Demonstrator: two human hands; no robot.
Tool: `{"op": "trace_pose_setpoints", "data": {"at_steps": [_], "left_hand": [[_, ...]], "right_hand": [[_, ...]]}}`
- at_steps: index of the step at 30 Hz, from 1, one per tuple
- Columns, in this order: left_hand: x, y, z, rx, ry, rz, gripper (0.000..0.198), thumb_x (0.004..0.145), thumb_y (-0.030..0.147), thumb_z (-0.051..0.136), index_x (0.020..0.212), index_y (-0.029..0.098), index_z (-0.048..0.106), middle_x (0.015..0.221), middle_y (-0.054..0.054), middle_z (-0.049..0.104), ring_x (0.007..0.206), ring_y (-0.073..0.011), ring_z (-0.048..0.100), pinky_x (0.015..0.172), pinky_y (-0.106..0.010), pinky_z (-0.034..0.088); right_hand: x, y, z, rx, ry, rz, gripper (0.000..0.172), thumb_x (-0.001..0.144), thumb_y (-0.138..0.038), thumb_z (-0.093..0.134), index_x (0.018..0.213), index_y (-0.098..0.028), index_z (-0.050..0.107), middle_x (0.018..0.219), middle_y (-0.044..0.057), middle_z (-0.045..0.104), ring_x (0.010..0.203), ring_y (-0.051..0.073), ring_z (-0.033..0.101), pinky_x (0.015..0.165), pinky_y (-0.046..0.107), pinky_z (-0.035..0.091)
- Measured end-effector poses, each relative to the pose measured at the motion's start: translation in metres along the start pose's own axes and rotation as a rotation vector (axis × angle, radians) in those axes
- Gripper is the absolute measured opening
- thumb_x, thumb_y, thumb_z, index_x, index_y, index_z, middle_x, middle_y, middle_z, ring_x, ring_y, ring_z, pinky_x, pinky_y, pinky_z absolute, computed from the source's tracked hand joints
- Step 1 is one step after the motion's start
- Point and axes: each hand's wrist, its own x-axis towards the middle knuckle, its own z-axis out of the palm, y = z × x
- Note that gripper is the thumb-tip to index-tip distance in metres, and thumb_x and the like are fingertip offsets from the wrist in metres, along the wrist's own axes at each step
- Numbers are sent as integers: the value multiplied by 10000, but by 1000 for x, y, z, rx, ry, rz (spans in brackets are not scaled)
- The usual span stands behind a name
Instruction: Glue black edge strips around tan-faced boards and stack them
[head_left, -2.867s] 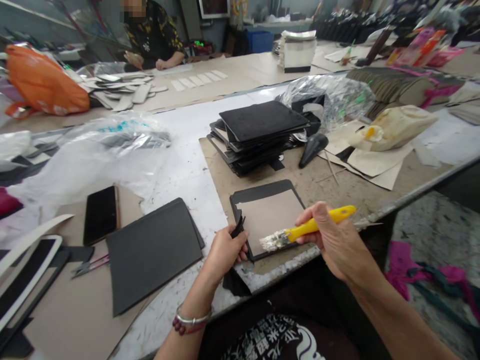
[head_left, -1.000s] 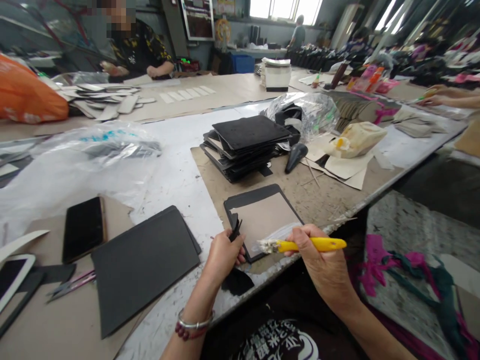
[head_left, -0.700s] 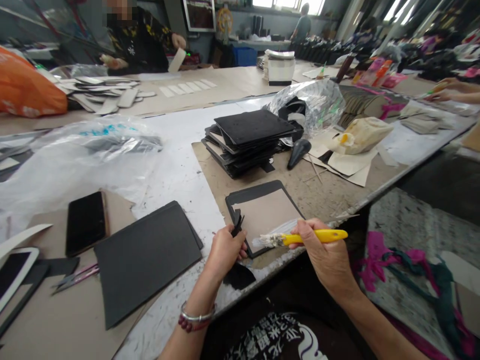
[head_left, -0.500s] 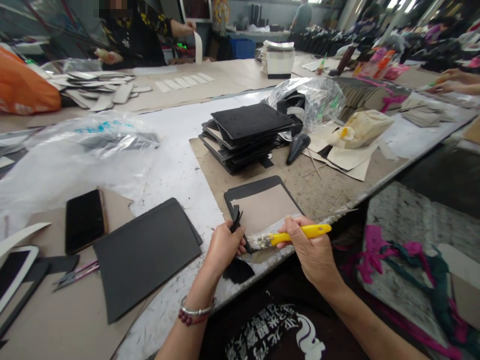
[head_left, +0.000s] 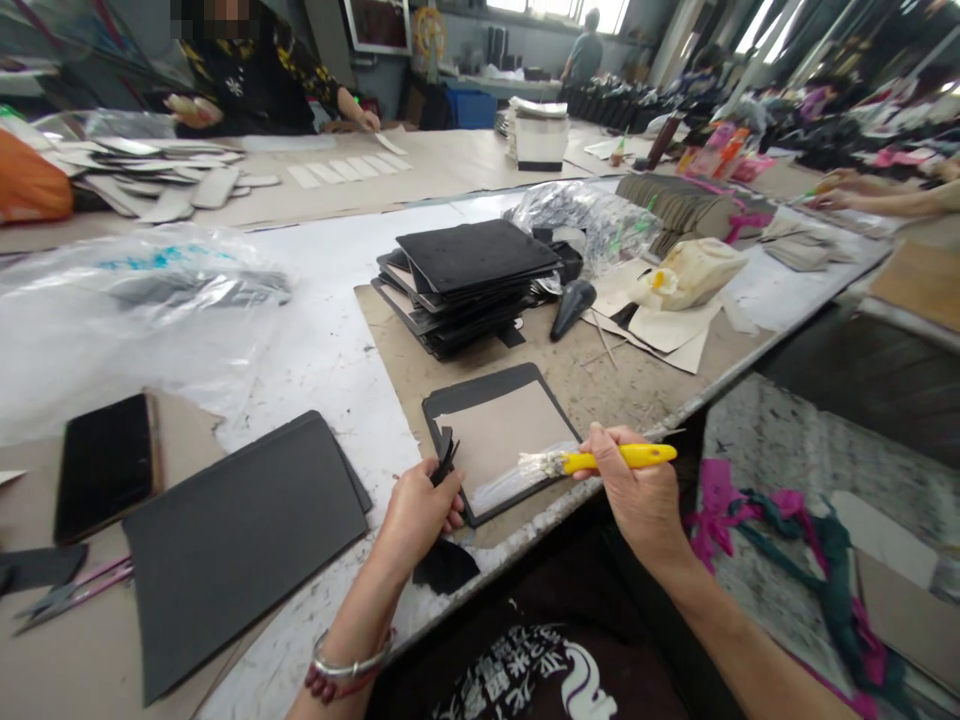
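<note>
A right hand point(head_left: 639, 492) grips a yellow-handled brush point(head_left: 619, 458), its bristles point(head_left: 538, 464) on the beige face of a black-edged panel point(head_left: 499, 422).
White paste point(head_left: 498, 488) streaks the panel's near side; the left hand point(head_left: 421, 512), pinched on dark strips point(head_left: 445, 456), rests at its left edge, a stack of black panels point(head_left: 478, 258) beyond.

Blue-grey wall point(head_left: 465, 45), bright wide window point(head_left: 553, 10), daylight, dark-framed rectangular panel point(head_left: 379, 22), long beige-covered back table point(head_left: 450, 165), white-covered worktable point(head_left: 322, 275).
</note>
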Motion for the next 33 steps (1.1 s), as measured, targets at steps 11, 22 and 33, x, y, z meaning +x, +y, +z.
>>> {"op": "trace_pose_setpoints", "data": {"at_steps": [11,22,33], "left_hand": [[0,-2,1,19,29,4,121,766,218,522,666,171,472,409,51,517,328,-110,498,315,-184,372],[-3,4,2,34,28,-16,99,783,222,506,713,157,479,399,55,513,332,-110,499,317,-182,370],[6,5,-5,65,-10,29,132,790,206,504,668,166,472,410,56,512,320,-105,489,304,-180,351]], "right_hand": [[22,3,-36,-257,45,-216,251,863,-379,488,692,-213,564,596,10,592,551,161,592,568,267,445],[3,-5,-28,-294,-36,-398,225,883,-306,471,686,-213,526,625,0,532,610,145,527,629,269,421],[23,-15,-63,-454,83,-331,315,893,-399,401,672,-216,530,599,-2,553,571,145,540,547,249,421]]}}
